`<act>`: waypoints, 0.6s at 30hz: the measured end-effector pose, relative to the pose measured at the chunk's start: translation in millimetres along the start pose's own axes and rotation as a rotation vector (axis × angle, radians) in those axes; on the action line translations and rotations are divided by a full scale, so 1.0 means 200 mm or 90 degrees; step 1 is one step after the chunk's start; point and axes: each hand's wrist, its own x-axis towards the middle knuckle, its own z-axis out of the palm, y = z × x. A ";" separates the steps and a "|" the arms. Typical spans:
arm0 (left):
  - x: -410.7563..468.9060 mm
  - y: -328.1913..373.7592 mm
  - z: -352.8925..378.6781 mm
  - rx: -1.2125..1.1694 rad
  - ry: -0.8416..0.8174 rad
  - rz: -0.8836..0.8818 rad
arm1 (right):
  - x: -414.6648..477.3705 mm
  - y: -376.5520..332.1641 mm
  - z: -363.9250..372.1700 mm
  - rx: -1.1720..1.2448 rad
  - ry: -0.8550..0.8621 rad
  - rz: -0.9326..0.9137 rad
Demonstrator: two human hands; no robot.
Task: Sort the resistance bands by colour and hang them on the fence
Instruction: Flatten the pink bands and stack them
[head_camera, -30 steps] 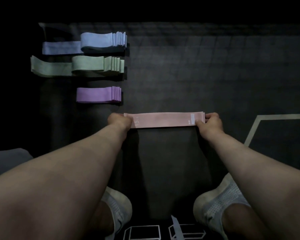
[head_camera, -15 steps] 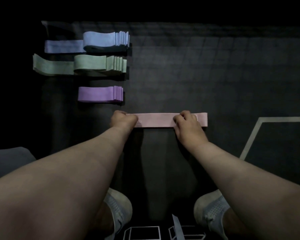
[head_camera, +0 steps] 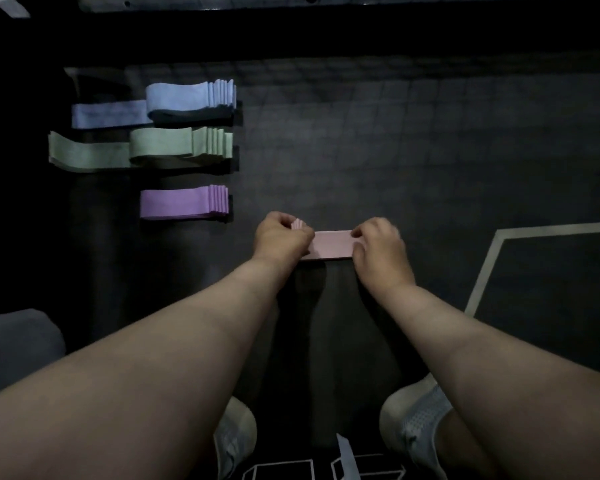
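Note:
A stack of pink resistance bands [head_camera: 331, 244] lies on the dark floor in front of me, folded short between my hands. My left hand [head_camera: 280, 237] grips its left end, where folded edges stick up between the fingers. My right hand [head_camera: 380, 245] holds the right end, fingers curled over it. Three sorted piles lie to the upper left: blue bands [head_camera: 187, 100], green bands [head_camera: 179, 145] and purple bands [head_camera: 184, 202]. The fence cannot be made out in the dark.
The dark floor [head_camera: 395, 150] carries a white painted line [head_camera: 482, 271] at the right. My two shoes, the left [head_camera: 236, 438] and the right [head_camera: 416, 414], stand near the bottom. A grey cushion-like thing [head_camera: 11, 344] sits at the left edge.
My right hand has moved left along the pink bands toward my left hand, and the visible length of the pink stack has become much shorter, as if folded over.

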 end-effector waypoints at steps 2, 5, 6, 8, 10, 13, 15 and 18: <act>-0.01 0.01 0.07 0.010 -0.030 0.002 | 0.00 0.04 -0.04 0.005 0.074 0.131; -0.02 0.03 0.19 0.059 -0.072 0.001 | 0.05 0.14 -0.08 0.119 0.013 0.342; -0.02 0.04 0.23 0.077 -0.083 -0.001 | 0.07 0.17 -0.09 0.166 -0.022 0.373; -0.03 0.05 0.29 0.133 -0.096 -0.004 | 0.09 0.20 -0.10 0.224 -0.052 0.397; -0.03 0.07 0.35 0.173 -0.099 -0.010 | 0.09 0.22 -0.10 0.253 -0.030 0.402; -0.04 0.08 0.42 0.189 -0.115 -0.021 | 0.08 0.24 -0.08 0.276 -0.001 0.384; -0.05 0.09 0.48 0.202 -0.127 -0.013 | 0.08 0.26 -0.07 0.298 0.015 0.369; -0.08 0.11 0.53 0.223 -0.136 -0.002 | 0.06 0.27 -0.07 0.336 0.024 0.364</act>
